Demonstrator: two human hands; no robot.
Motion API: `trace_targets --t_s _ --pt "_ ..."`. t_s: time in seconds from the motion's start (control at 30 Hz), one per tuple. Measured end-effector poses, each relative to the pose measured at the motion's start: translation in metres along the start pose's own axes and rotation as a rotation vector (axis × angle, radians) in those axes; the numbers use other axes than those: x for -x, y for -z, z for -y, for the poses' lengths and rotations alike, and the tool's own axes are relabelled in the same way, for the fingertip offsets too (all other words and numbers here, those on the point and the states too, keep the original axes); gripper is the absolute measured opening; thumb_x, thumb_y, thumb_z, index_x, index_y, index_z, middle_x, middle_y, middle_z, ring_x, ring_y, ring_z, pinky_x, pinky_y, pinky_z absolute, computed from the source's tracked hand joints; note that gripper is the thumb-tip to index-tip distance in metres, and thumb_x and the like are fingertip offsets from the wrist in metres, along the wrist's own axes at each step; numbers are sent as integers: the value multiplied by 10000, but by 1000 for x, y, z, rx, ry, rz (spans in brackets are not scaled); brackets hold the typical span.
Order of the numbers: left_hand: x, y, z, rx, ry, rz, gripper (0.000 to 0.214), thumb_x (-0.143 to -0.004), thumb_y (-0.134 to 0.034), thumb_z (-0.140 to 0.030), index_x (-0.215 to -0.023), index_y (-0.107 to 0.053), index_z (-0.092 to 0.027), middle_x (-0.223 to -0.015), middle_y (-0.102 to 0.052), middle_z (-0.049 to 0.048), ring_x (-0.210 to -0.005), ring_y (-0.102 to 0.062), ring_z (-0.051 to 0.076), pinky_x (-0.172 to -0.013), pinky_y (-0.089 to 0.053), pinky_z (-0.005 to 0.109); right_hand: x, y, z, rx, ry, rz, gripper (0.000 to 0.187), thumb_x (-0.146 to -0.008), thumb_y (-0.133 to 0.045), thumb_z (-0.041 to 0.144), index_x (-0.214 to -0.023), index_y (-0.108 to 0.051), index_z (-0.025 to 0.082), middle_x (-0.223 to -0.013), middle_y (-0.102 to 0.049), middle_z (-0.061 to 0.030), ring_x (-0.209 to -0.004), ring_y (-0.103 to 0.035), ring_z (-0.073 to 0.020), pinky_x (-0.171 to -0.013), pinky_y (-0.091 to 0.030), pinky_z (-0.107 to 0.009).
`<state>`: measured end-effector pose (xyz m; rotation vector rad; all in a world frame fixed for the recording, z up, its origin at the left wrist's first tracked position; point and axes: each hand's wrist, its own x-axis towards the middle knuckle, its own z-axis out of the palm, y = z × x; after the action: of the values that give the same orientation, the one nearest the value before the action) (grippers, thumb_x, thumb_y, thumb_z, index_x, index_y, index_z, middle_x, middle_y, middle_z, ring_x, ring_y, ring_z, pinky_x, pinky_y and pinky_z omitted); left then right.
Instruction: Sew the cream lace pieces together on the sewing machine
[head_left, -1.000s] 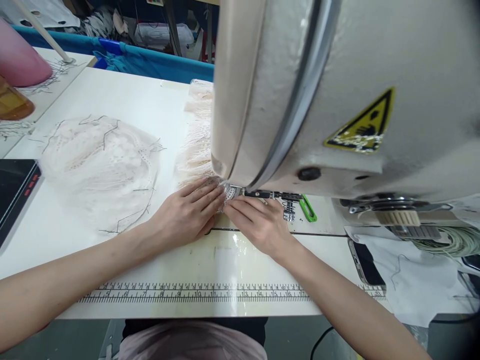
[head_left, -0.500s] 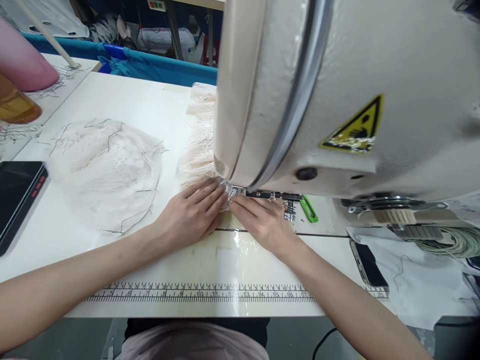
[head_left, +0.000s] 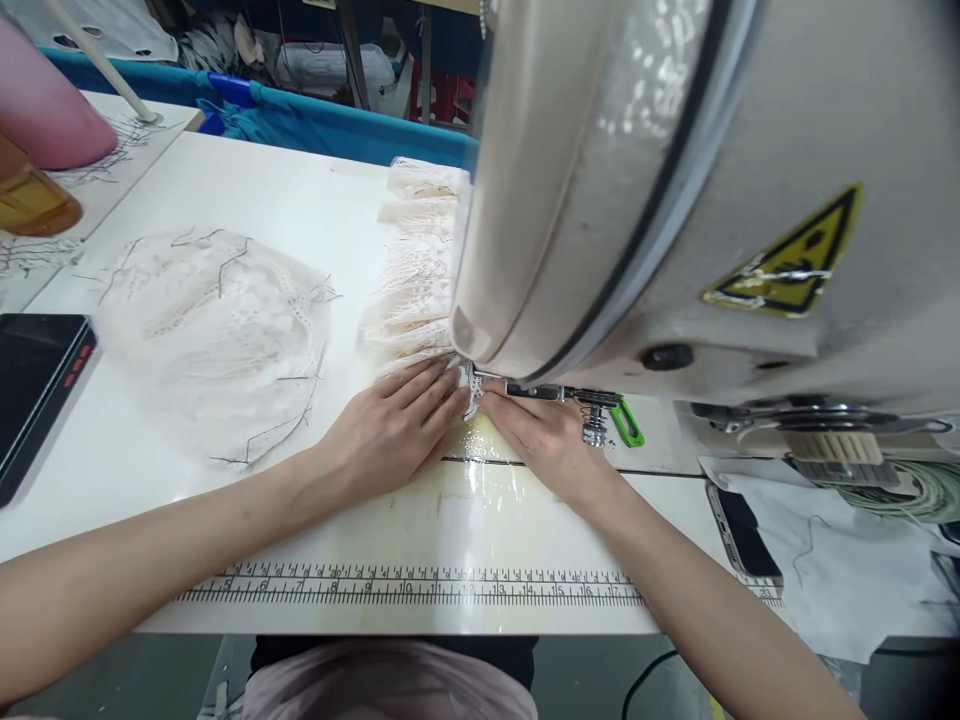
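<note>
A strip of gathered pale lace (head_left: 420,260) runs beside the sewing machine head (head_left: 600,200) down to the needle area. My left hand (head_left: 397,420) lies flat over the near end of the lace, fingers stretched out and close together. A small white lace edge (head_left: 471,388) shows between my two hands. Just right of it, my right hand (head_left: 551,435) rests with fingers extended toward the lace, partly hidden beneath the machine's metal attachment (head_left: 555,392). The needle itself is hidden.
A lace piece with dark loose threads (head_left: 217,345) lies left, near a black device (head_left: 37,400). A green clip-like tool (head_left: 627,424) and a phone (head_left: 742,535) are right. A ruler strip (head_left: 405,585) runs along the front edge. Pink (head_left: 60,100) and amber (head_left: 34,205) containers stand far left.
My view has shifted, so the machine head appears farther right. The gap between my hands is slightly wider, and more of the lace edge shows there.
</note>
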<state>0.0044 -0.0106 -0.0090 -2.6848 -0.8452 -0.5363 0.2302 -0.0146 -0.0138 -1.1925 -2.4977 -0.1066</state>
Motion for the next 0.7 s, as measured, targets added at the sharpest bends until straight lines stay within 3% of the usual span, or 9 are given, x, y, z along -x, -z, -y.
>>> trace_targets --t_s 0.37,0.57,0.7 --pt "-2 -2 0 21 59 0 311 -958 -469 -250 -1177 -644 -115 -1211 -669 144 -1152 -628 290 -952 -539 407 -6 3 0 -18 -104 63 264 -999 -439 278 -1084 -689 283 -732 -670 7 -646 -606 -104 -606 -451 -224" --pt "-4 -2 1 11 77 5 328 -955 -485 -264 -1196 -634 -100 -1244 -648 162 -1168 -616 303 -946 -541 411 -5 0 0 -65 -109 33 293 -970 -491 365 -1223 -628 310 -950 -700 -38 -779 -656 -152 -641 -525 -272" --pt "1 -3 1 -4 -15 -20 330 -972 -429 -183 -1225 -614 -79 -1274 -632 136 -1209 -590 269 -1007 -506 394 -1 -2 0 -90 -77 -14 258 -973 -490 284 -1176 -649 297 -960 -712 -23 -811 -658 -139 -687 -524 -267"
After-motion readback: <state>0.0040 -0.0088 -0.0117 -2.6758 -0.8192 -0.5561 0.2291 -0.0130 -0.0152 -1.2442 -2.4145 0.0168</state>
